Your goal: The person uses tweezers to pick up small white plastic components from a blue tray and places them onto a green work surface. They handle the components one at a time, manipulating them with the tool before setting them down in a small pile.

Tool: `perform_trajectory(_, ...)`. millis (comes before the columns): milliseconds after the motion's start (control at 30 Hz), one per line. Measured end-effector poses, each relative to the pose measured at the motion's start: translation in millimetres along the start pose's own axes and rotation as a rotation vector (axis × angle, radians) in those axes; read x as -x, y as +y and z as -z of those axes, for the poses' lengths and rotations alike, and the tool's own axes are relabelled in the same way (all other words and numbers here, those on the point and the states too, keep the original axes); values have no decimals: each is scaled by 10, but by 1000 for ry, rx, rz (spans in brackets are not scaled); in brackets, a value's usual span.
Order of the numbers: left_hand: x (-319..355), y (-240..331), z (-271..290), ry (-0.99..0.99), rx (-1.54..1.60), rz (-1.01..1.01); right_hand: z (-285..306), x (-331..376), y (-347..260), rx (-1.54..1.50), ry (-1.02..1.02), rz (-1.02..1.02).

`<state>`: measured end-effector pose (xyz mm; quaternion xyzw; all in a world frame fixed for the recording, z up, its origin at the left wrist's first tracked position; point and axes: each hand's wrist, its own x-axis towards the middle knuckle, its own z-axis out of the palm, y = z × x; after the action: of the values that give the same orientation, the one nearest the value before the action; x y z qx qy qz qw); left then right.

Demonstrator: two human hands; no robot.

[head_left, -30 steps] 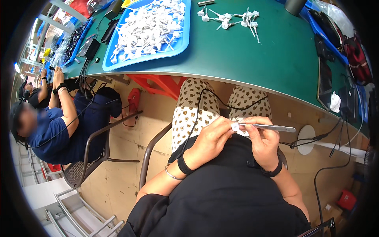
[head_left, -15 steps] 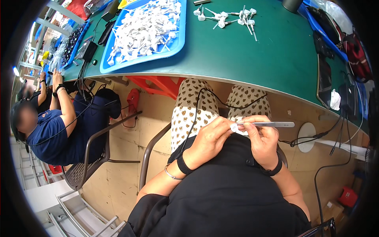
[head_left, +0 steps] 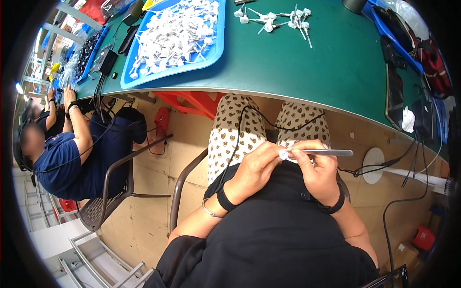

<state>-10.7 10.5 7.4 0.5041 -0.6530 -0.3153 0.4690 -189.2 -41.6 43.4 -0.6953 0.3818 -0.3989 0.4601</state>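
Tweezers (head_left: 326, 152) and white part (head_left: 284, 154) in both hands, below green table (head_left: 297, 67).

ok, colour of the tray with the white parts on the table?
Blue. The tray shows best in the head view, upper left on the green table.

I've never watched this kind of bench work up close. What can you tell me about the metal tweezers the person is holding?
The tweezers are slim, silvery and look like polished metal. They lie nearly level over the person's lap, below the green table's edge, blunt end pointing right. The right hand pinches them near the tips, which meet a small white part that the left hand also holds. Whether the tips grip it is too small to tell.
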Motion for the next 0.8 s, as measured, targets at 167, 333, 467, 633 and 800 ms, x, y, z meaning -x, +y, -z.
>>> perform_trajectory(167,-24,5,5,14,72,34,0,5,0,-19,71,108)
perform_trajectory(333,-16,-29,-6,18,51,-12,6,-27,-26,8,3,152)
perform_trajectory(467,-21,-12,7,7,34,-16,3,-34,-43,-3,-4,133)
perform_trajectory(633,-17,-13,11,0,35,-17,-15,-5,-10,-53,8,69)
perform_trajectory(800,-17,-14,8,-1,16,-26,-13,-16,-22,-13,7,108)
